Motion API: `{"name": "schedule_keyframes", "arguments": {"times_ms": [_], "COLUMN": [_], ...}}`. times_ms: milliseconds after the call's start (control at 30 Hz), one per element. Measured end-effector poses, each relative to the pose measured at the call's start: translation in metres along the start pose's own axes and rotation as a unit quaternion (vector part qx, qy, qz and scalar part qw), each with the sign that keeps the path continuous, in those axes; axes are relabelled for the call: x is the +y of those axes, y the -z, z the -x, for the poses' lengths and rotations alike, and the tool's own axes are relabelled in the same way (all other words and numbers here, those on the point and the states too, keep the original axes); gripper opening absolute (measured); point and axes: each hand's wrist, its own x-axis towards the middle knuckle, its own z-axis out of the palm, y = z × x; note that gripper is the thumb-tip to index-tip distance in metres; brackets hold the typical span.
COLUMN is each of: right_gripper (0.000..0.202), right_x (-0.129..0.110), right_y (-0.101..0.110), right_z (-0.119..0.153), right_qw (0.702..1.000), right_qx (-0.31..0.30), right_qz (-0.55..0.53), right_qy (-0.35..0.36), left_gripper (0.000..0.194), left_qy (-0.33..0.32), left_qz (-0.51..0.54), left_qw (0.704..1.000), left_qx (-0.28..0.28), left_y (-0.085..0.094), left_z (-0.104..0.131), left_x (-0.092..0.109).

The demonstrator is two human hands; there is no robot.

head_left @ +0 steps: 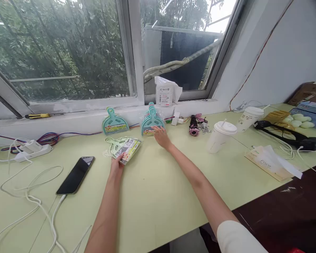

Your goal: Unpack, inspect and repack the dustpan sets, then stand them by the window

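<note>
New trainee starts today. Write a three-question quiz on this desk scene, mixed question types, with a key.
1. True or false: the right hand rests on the upright dustpan stack leaning at the wall.
2. What does the left hand touch?
A. the phone
B. the flat packet
C. a cup
3. Fill in: the phone lies to the ____ of the left hand, with a white cable plugged in.

Key
1. True: its fingers reach the foot of the stack.
2. B: the packet of dustpans lying flat on the desk.
3. left
</note>
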Motion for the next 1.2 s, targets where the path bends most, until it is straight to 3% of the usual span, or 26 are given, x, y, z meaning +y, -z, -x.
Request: {"name": "schedule_keyframes", "arguments": {"times_ms": [100, 233, 333, 433, 533, 633, 700, 833, 933, 1100, 1200], "right_gripper": [0.036, 0.033, 0.042, 0.045, 0.041, 0.034, 0.033, 0.042, 0.052, 0.051, 0.043], "right_x": [-0.045, -0.098, -0.113, -0.112, -0.108, -0.108, -0.111, -0.113, -0.108, -0.1, -0.098], "right_y": [0.015, 0.034, 0.046, 0.057, 0.062, 0.062, 0.061, 0.058, 0.059, 0.067, 0.072], "right_z": [0.003, 0.014, 0.032, 0.05, 0.064, 0.074, 0.078, 0.081, 0.082, 0.08, 0.078], "right_qw": [0.995, 0.982, 0.962, 0.921, 0.831, 0.686, 0.612, 0.532, 0.514, 0.546, 0.558], "right_qx": [0.026, -0.034, -0.043, -0.033, -0.027, 0.001, 0.038, 0.091, 0.071, 0.044, 0.038], "right_qz": [-0.098, -0.186, -0.236, -0.312, -0.446, -0.591, -0.649, -0.698, -0.714, -0.714, -0.699], "right_qy": [-0.003, -0.025, -0.129, -0.231, -0.33, -0.424, -0.451, -0.471, -0.47, -0.436, -0.445], "left_gripper": [0.042, 0.038, 0.044, 0.048, 0.048, 0.046, 0.046, 0.045, 0.042, 0.04, 0.031], "left_qy": [0.006, 0.005, 0.008, 0.013, 0.015, 0.04, 0.056, 0.065, 0.063, 0.013, 0.006], "left_qz": [-0.027, -0.037, -0.041, -0.049, -0.049, -0.067, -0.086, -0.124, -0.159, -0.223, -0.204], "left_qw": [0.999, 0.992, 0.989, 0.988, 0.986, 0.979, 0.97, 0.948, 0.942, 0.953, 0.967], "left_qx": [-0.046, -0.117, -0.14, -0.147, -0.157, -0.189, -0.221, -0.287, -0.289, -0.207, -0.154], "left_y": [-0.006, -0.019, -0.025, -0.028, -0.031, -0.033, -0.033, -0.029, -0.024, -0.013, -0.011], "left_z": [0.008, 0.021, 0.029, 0.037, 0.047, 0.059, 0.067, 0.075, 0.071, 0.051, 0.042], "left_x": [-0.003, -0.015, -0.024, -0.029, -0.03, -0.027, -0.024, -0.011, -0.004, -0.008, -0.01]}}
